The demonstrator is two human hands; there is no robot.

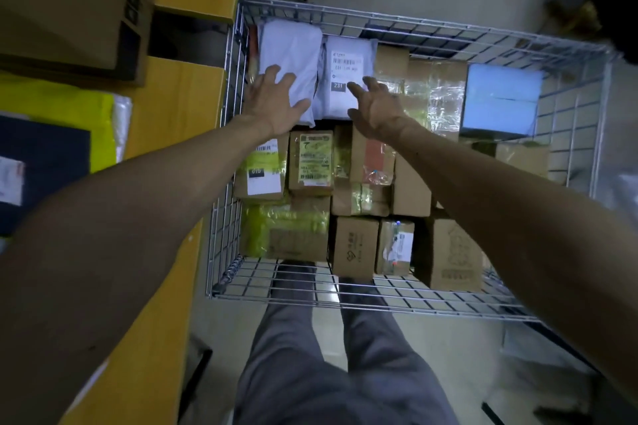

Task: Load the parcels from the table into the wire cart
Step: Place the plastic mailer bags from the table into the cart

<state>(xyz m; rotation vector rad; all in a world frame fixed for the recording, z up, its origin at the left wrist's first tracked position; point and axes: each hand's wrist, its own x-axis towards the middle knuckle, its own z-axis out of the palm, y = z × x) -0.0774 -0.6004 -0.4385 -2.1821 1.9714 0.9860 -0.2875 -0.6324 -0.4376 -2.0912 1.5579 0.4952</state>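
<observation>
Head view: leftmost grey parcel point(290, 52) in wire cart point(414, 15), lengthwise front-to-back

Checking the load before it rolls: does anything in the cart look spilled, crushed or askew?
Nothing stands out. The parcels sit packed inside the wire cart, none spilled or torn; the left hand presses a grey mailer.

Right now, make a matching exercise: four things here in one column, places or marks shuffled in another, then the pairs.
1 grey plastic mailer bag
2 pale blue rectangular box
3 large brown cardboard carton
4 white plastic mailer bag

A on the yellow table
B under the left hand
C wire cart's far right corner
D labelled 231

Pairs: 1-B, 2-C, 3-A, 4-D
</observation>
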